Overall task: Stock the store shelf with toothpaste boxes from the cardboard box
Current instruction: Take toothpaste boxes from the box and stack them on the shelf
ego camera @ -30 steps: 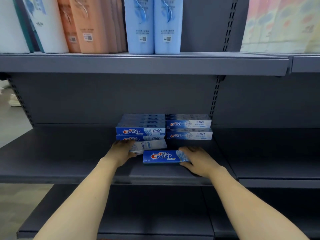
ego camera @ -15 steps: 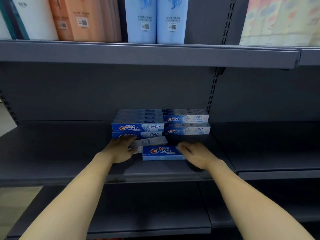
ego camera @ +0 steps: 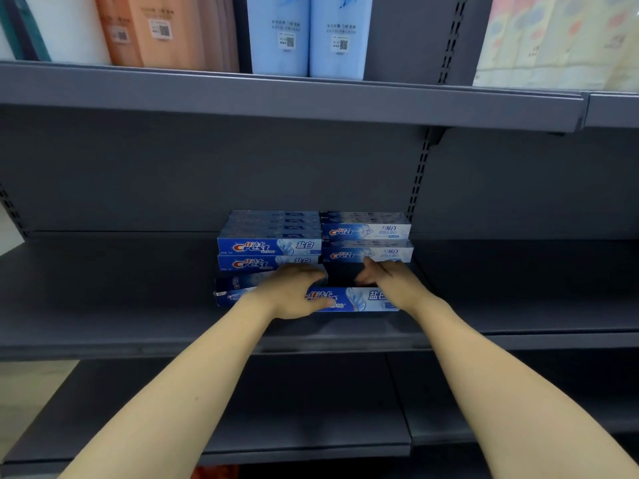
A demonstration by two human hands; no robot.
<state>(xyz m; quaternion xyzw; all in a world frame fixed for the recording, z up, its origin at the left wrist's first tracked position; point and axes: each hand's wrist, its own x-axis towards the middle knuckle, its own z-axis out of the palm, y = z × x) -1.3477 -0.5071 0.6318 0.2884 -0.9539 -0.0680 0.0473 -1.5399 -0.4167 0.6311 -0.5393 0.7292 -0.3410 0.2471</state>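
**A:** What was the step, and how should it have been done well?

**B:** I judged it to be squaring loose toothpaste boxes into the row on the middle shelf [ego camera: 103, 305]. The left hand [ego camera: 288, 292] lay over the front Crest box [ego camera: 352, 299], fingers curled over its far edge, thumb on its near face; under it, toward nine o'clock, a darker box [ego camera: 238, 283] lay flat. The right hand [ego camera: 394, 281] rested at the front box's three o'clock end, fingers fairly straight and pointing into the dark gap behind; whether they pinched anything I could not tell. Doing it well meant pushing evenly from both ends, so the box slid straight toward twelve o'clock and met the stack flush.

**A:** Where did the stock sit?

**B:** Two stacks stood against the back panel: a blue stack [ego camera: 269, 247] at eleven o'clock of the hands, a paler stack [ego camera: 366, 242] at one o'clock, touching side by side. The cardboard box was out of view.

**A:** Materials?

**B:** Long, thin, glossy printed carton, sharp-edged, likely light and easily dented at the corners. The shelf was matt grey painted metal, smooth enough for sliding. Above stood soft-looking orange packs [ego camera: 155, 29] and pale blue packs [ego camera: 307, 32].
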